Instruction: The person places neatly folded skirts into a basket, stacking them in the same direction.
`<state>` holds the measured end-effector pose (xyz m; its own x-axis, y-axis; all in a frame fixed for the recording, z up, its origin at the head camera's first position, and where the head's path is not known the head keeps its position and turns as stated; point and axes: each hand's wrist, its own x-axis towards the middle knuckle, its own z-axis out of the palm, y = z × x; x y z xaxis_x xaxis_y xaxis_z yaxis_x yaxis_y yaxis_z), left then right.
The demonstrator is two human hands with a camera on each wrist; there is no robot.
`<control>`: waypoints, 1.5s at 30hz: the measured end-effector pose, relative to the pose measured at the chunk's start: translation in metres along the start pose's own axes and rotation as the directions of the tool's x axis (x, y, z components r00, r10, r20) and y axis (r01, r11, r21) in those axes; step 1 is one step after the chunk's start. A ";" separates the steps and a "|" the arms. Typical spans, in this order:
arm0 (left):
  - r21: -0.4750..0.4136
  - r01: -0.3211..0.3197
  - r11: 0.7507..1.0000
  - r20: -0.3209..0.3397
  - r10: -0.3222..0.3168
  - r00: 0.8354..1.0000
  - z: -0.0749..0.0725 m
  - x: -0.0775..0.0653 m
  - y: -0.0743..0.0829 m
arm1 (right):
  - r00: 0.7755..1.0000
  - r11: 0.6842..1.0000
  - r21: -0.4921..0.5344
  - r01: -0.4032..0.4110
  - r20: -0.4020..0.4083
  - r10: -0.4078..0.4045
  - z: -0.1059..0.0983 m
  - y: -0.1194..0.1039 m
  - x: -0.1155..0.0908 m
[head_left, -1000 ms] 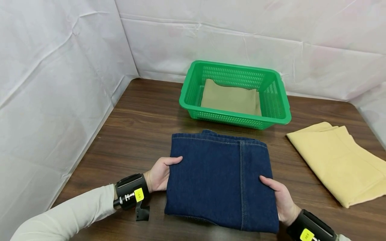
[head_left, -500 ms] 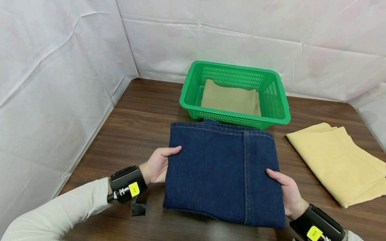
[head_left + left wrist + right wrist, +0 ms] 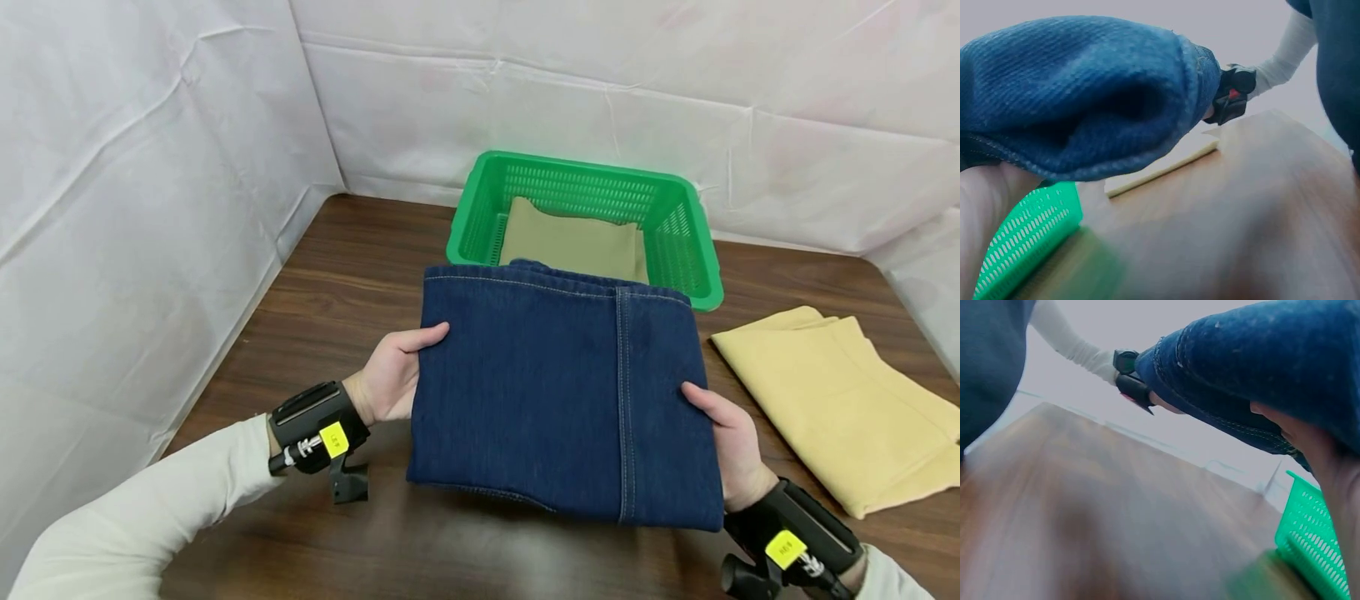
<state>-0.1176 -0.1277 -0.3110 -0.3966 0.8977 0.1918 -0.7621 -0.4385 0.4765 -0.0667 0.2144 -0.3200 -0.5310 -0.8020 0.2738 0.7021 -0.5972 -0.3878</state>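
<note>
A folded piece of blue denim clothing (image 3: 540,392) is held up flat above the table, tilted toward the head camera. My left hand (image 3: 392,375) grips its left edge, thumb on top and the other fingers hidden beneath. At the opposite edge my right hand (image 3: 731,446) holds it the same way; in the right wrist view some fingers (image 3: 1291,428) show under the cloth. The denim's far edge overlaps the near rim of a green plastic basket (image 3: 585,164) in the head view. Inside the basket lies a folded khaki cloth (image 3: 573,242).
A folded yellow cloth (image 3: 840,400) lies on the right side of the dark wood table (image 3: 322,292). White sheeting (image 3: 600,75) hangs behind the table and along its left side. The basket stands near the back edge.
Both hands have carried the denim clothing forward and up, toward the basket, and slightly to the right. The denim now covers the basket's near side in the head view. Basket and yellow cloth stay put.
</note>
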 end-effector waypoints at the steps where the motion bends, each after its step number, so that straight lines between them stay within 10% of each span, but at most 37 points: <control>1: -0.001 0.000 1.000 0.003 0.000 1.000 -0.001 0.001 0.002 | 1.000 1.000 0.003 0.005 -0.001 -0.005 0.000 -0.002 0.001; 16: 0.065 -0.064 0.996 -0.028 0.066 0.997 -0.018 0.033 0.045 | 0.999 0.975 0.222 0.014 0.025 -0.020 -0.005 -0.038 0.031; 26: 0.169 -0.078 0.983 -0.222 0.115 0.968 -0.028 0.058 0.074 | 0.992 0.987 0.106 0.120 -0.036 -0.117 -0.018 -0.067 0.048; 45: 0.236 -0.103 0.966 -0.326 0.178 0.928 -0.049 0.094 0.117 | 0.980 0.983 0.032 0.181 -0.095 -0.178 -0.030 -0.116 0.082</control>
<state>-0.2689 -0.0967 -0.2797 -0.6711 0.7412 -0.0167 -0.5747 -0.5058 0.6434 -0.2060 0.2186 -0.2795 -0.6899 -0.6781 0.2535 0.6089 -0.7329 -0.3035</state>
